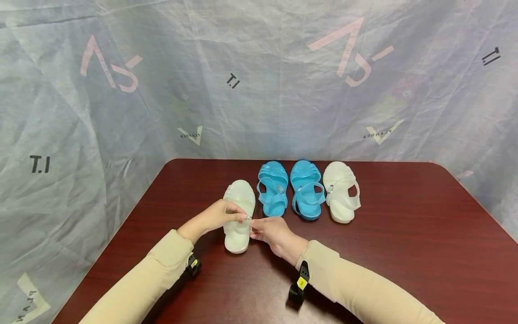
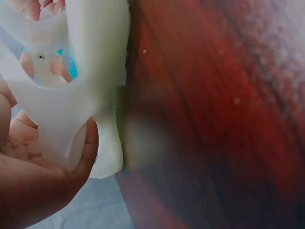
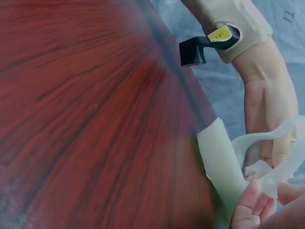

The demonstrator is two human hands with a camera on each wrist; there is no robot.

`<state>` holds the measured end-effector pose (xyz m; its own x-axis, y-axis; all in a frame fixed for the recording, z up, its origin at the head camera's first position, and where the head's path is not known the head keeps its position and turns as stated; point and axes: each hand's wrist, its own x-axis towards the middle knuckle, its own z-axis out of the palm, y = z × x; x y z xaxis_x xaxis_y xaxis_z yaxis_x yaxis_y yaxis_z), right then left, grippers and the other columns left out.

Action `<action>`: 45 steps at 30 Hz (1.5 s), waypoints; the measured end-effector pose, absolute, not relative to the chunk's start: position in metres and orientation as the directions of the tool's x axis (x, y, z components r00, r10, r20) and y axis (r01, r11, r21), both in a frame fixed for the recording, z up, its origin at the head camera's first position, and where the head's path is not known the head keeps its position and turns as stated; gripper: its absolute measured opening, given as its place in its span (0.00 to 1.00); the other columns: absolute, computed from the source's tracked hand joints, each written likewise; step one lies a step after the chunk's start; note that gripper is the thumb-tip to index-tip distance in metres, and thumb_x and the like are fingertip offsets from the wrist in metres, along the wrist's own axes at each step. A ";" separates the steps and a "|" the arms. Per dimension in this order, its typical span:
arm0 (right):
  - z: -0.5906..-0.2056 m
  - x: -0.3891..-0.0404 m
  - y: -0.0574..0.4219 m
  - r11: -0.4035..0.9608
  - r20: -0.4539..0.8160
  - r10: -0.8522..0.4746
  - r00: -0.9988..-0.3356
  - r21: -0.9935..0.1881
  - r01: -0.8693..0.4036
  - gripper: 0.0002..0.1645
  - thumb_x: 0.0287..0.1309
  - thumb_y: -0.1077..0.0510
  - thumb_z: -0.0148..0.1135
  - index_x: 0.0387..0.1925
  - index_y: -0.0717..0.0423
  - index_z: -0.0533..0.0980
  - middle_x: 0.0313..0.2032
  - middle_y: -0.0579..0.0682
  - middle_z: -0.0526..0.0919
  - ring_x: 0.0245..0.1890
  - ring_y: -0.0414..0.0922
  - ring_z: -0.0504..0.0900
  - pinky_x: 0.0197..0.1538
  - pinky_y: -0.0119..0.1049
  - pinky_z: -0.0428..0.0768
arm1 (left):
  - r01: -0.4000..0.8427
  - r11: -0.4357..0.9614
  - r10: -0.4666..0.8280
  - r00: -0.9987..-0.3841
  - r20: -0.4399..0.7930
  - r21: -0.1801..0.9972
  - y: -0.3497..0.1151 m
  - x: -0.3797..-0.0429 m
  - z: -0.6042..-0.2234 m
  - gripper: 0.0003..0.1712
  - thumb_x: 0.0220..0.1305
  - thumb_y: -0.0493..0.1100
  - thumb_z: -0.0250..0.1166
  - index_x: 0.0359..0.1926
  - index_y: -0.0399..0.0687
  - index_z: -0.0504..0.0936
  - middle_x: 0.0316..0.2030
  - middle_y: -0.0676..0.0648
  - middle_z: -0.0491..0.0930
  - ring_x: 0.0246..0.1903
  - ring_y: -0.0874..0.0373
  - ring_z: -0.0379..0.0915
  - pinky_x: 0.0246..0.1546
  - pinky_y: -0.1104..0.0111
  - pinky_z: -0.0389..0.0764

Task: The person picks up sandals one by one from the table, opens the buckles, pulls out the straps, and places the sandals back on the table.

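Note:
A white jelly sandal (image 1: 241,191) lies on the table, toe pointing to the far side. My left hand (image 1: 214,219) reaches over it from the left, thumb and fingers pinching its strap by the small buckle. From the right, my right hand (image 1: 279,237) pinches the same strap close to those fingertips. In the left wrist view, the looped strap (image 2: 59,114) stands up from the sole, with a round metal snap beside the fingers. The heel (image 3: 221,152) of the sandal shows in the right wrist view. The fingers partly hide the strap end.
Two blue sandals (image 1: 273,171) (image 1: 305,170) lie side by side to the right of the held one. Beyond them lies another white sandal (image 1: 339,172). The dark red table (image 1: 404,243) meets a hanging printed sheet (image 1: 259,90) at its back and sides.

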<state>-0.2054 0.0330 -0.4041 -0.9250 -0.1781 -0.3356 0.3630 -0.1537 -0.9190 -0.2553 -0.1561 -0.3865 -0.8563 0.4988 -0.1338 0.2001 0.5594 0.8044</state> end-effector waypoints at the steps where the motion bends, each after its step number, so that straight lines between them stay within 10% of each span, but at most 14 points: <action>1: -0.404 -0.206 0.033 -0.156 -0.340 -0.177 -0.923 -0.917 0.368 0.16 0.63 0.66 0.59 0.46 0.77 0.77 0.23 0.48 0.81 0.26 0.39 0.80 0.38 0.30 0.82 | 0.194 0.556 0.501 -0.854 -0.139 0.808 -0.157 -0.256 -0.387 0.14 0.67 0.46 0.63 0.42 0.40 0.87 0.34 0.45 0.86 0.38 0.62 0.76 0.50 0.62 0.77; 35: -0.398 -0.232 0.038 -0.044 -0.298 -0.128 -0.946 -0.951 0.306 0.12 0.61 0.65 0.62 0.42 0.72 0.81 0.25 0.47 0.82 0.25 0.38 0.77 0.34 0.28 0.79 | 0.188 0.498 0.525 -0.842 -0.122 0.846 -0.153 -0.250 -0.393 0.15 0.63 0.46 0.67 0.42 0.39 0.87 0.38 0.46 0.87 0.40 0.64 0.81 0.45 0.69 0.80; 45: -0.397 -0.220 0.051 -0.016 -0.331 -0.165 -0.929 -0.941 0.339 0.12 0.63 0.66 0.60 0.44 0.71 0.81 0.39 0.56 0.85 0.34 0.39 0.84 0.48 0.37 0.83 | 0.209 0.515 0.523 -0.845 -0.112 0.832 -0.147 -0.250 -0.392 0.14 0.65 0.45 0.64 0.43 0.40 0.87 0.36 0.44 0.88 0.39 0.61 0.82 0.44 0.69 0.80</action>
<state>-0.2198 0.0510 -0.3970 -0.9290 -0.1648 -0.3314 0.3385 -0.0164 -0.9408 -0.2501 -0.1474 -0.3924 -0.8451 0.5229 -0.1116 0.2087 0.5148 0.8315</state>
